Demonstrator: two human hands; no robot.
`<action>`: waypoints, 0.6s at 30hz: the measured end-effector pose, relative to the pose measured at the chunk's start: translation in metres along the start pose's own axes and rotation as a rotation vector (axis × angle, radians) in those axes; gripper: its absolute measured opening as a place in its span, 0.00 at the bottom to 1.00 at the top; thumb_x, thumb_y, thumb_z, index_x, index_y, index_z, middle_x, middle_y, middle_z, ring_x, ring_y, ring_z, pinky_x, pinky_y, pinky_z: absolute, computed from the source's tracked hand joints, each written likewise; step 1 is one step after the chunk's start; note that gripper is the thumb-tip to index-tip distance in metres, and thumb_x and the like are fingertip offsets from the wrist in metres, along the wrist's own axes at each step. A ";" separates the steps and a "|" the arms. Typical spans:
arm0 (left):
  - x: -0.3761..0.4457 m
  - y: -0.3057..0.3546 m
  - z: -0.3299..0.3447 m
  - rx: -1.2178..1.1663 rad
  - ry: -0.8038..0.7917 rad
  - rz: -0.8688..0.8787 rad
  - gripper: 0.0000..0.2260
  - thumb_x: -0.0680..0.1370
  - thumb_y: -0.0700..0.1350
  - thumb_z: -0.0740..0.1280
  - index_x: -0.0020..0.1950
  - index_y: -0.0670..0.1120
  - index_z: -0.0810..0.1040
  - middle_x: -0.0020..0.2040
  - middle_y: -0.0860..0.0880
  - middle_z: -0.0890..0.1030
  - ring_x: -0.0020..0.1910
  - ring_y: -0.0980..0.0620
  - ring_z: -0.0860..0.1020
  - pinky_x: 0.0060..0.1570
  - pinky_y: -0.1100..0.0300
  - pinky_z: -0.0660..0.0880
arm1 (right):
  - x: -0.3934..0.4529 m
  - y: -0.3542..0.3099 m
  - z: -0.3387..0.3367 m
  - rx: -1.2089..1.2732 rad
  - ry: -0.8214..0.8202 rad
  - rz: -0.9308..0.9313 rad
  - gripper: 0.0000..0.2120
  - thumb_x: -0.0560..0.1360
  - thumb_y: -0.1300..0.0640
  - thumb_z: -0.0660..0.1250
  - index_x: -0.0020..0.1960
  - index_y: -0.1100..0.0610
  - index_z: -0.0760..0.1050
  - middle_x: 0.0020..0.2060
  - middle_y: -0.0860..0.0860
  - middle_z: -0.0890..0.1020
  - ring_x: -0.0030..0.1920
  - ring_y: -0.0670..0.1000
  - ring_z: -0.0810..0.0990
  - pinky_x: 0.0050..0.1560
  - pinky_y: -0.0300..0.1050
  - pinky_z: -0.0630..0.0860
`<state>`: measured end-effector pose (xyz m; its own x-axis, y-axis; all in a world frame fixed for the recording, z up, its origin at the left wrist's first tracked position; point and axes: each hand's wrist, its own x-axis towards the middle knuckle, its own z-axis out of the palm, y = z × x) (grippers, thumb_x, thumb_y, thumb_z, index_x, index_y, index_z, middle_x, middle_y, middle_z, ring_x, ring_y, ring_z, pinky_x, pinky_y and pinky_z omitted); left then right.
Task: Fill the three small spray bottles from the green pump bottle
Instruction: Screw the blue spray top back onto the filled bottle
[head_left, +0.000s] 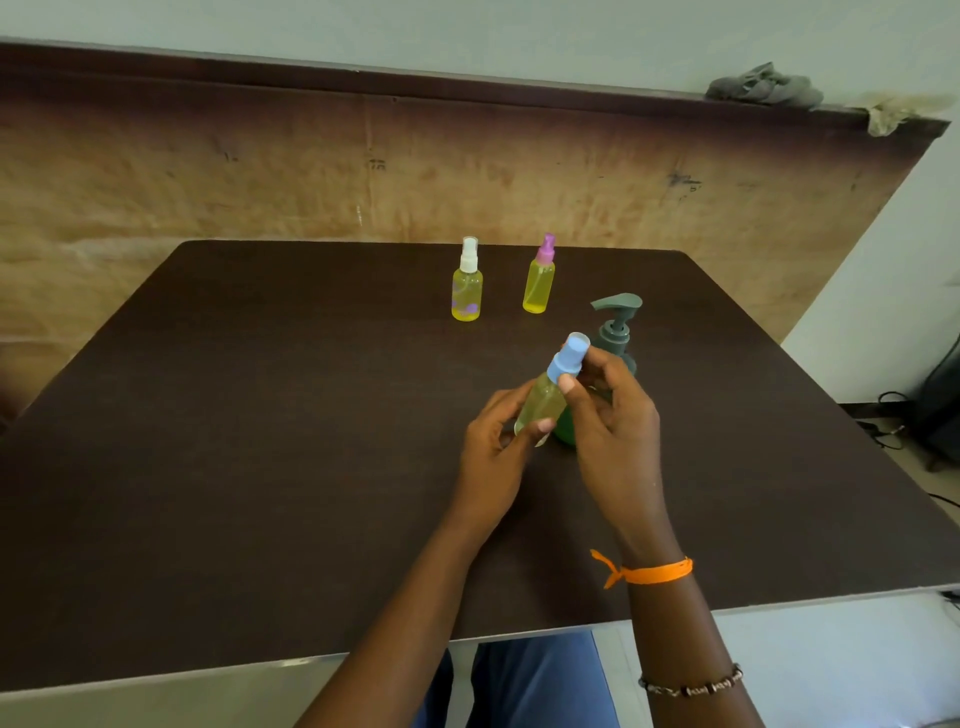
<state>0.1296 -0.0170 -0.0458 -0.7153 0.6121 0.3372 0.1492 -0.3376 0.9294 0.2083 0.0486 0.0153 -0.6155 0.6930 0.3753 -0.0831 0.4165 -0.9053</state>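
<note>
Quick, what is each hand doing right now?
Left hand: fingers curled round the body of the blue-capped spray bottle, holding it tilted.
Right hand: fingers pinch that bottle's blue cap.

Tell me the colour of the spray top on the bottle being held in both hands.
Light blue, on the held spray bottle; the head view shows it clearly.

A dark brown desk (260, 441) is standing against a worn tan board (208, 171). A grey cloth (763, 85) is lying on the board's top edge, and black cables (893, 421) are trailing on the floor at right.
</note>
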 end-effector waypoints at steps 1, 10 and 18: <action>0.000 0.000 0.000 -0.004 0.005 0.004 0.16 0.74 0.45 0.68 0.61 0.54 0.76 0.54 0.50 0.79 0.54 0.56 0.79 0.51 0.62 0.76 | 0.001 -0.002 0.001 -0.011 0.021 -0.001 0.11 0.76 0.61 0.65 0.57 0.53 0.74 0.48 0.46 0.80 0.50 0.43 0.80 0.50 0.32 0.75; 0.001 0.000 0.000 -0.034 0.021 0.013 0.17 0.72 0.51 0.67 0.60 0.52 0.76 0.55 0.51 0.79 0.55 0.57 0.79 0.52 0.61 0.77 | 0.002 -0.011 0.002 -0.094 0.041 -0.052 0.22 0.74 0.60 0.69 0.66 0.54 0.69 0.52 0.36 0.76 0.56 0.36 0.76 0.54 0.23 0.70; 0.000 -0.003 0.000 -0.035 0.011 0.008 0.15 0.72 0.50 0.67 0.57 0.50 0.78 0.53 0.50 0.78 0.54 0.54 0.78 0.53 0.50 0.76 | 0.004 -0.011 -0.001 -0.169 0.023 -0.049 0.32 0.67 0.55 0.75 0.66 0.51 0.64 0.49 0.44 0.76 0.58 0.49 0.75 0.53 0.32 0.71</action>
<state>0.1291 -0.0158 -0.0488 -0.7215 0.6017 0.3428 0.1311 -0.3674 0.9208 0.2075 0.0473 0.0272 -0.5955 0.6820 0.4247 0.0219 0.5422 -0.8400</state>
